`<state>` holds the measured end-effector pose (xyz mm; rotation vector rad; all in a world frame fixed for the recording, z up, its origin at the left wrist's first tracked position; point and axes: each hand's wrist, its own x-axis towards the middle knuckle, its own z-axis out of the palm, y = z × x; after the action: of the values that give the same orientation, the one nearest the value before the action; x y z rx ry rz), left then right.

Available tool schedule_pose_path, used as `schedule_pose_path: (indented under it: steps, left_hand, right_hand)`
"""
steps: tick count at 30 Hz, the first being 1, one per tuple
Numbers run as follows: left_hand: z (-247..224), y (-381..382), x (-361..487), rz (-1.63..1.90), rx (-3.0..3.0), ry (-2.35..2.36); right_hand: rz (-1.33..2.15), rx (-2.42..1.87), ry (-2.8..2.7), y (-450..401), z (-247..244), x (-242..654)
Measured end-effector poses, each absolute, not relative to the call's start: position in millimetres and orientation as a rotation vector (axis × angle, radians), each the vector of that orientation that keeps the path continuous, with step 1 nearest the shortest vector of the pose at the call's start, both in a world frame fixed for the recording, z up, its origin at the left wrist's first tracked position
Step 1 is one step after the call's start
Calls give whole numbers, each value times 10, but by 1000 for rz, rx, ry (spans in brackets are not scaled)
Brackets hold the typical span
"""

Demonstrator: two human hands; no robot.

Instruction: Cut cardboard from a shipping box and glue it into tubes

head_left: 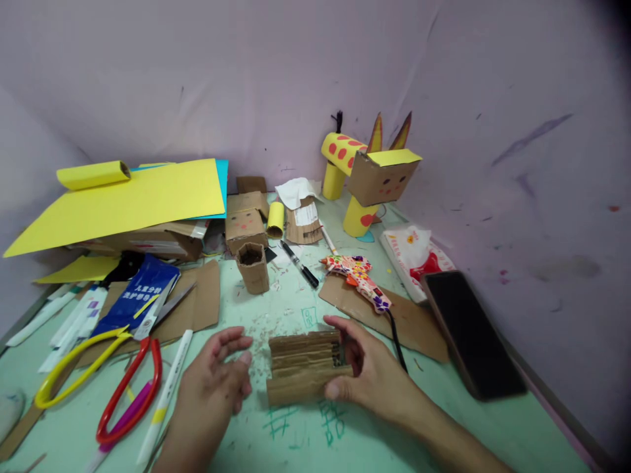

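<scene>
A creased piece of brown cardboard (pixel 302 371), folded into ridges that run left to right, rests on the table just in front of me. My right hand (pixel 369 371) grips its right end, thumb at the near edge and fingers at the far one. Apart from the cardboard's left end, my left hand (pixel 211 378) hovers with fingers loosely curved and nothing in them. Beyond the cardboard stands a small open cardboard tube (pixel 253 276). A patterned glue gun (pixel 357 279) lies past my right hand, its black cord running toward my forearm.
Left of me lie scissors (pixel 129 387) with red and yellow handles, a white marker (pixel 165 397) and a blue packet (pixel 138 295). Yellow sheets (pixel 148 203) top a box. A cardboard animal (pixel 379 177) stands at the back. A phone (pixel 473 335) and tissue pack (pixel 419 259) lie right.
</scene>
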<state>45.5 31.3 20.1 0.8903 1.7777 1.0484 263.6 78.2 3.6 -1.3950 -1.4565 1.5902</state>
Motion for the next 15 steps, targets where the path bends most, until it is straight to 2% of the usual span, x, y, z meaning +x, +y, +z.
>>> schedule_pose_path:
  steps: [3, 8, 10, 15]
  left_hand:
    - [275, 205, 366, 1115, 1414, 1949]
    - [249, 180, 441, 1041, 2721, 1389]
    - [188, 226, 511, 961, 2940, 1337]
    - [61, 261, 539, 885, 3038, 1375]
  right_hand:
    - [1496, -1426, -1497, 792, -23, 2641]
    - [1473, -1418, -1556, 835, -27, 2616]
    - [1481, -1368, -1562, 838, -1, 2598]
    - [1477, -1288, -1619, 801, 33, 2611]
